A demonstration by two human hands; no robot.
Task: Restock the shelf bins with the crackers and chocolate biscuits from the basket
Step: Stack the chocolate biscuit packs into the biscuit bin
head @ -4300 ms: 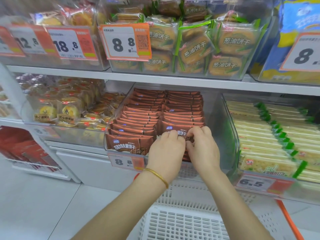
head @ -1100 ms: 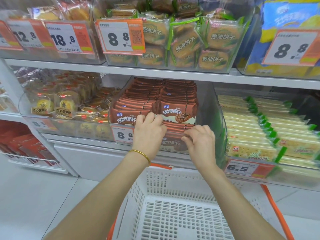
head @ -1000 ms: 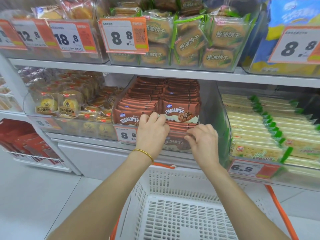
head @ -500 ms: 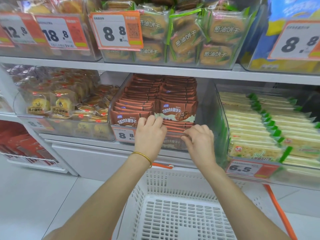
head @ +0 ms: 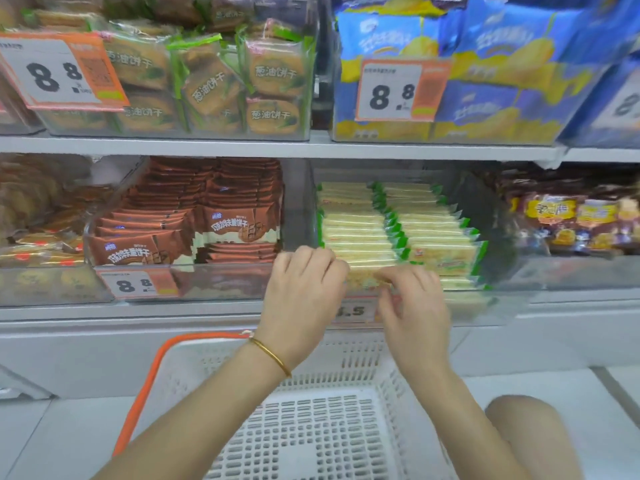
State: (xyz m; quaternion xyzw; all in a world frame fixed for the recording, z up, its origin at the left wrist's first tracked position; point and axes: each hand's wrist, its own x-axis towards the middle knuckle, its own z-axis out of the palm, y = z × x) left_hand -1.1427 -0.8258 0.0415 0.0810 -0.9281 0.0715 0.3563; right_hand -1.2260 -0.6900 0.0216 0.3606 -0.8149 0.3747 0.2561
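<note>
Two hands: the left hand (head: 304, 292) and the right hand (head: 414, 306) work close side by side at the front lip of the cracker bin (head: 505, 278).
Left hand grip: its fingers curl over the top of the front-most pack of crackers (head: 360, 233). The fingertips are hidden and the frame is blurred.
Right hand grip: its thumb and bent fingers pinch the same front row from the other side.
Why held so: this looks like squaring the front packs upright so that they line up with the rows behind. A hold from both sides would keep a thin, slick pack from tipping.
Crackers: they lie under and just beyond the fingertips, in two rows running away from the hands.
Chocolate biscuits (head: 239, 226): they are in the next bin, to the left of the left hand and apart from it. One pack there stands face-out above its neighbours.
Basket (head: 346, 358): it sits below both wrists, and the part of its floor in view shows no packs.
Price tag (head: 353, 310): it is between the hands and partly covered by them.
Stage: probably final tidying, since both bins look full.
</note>
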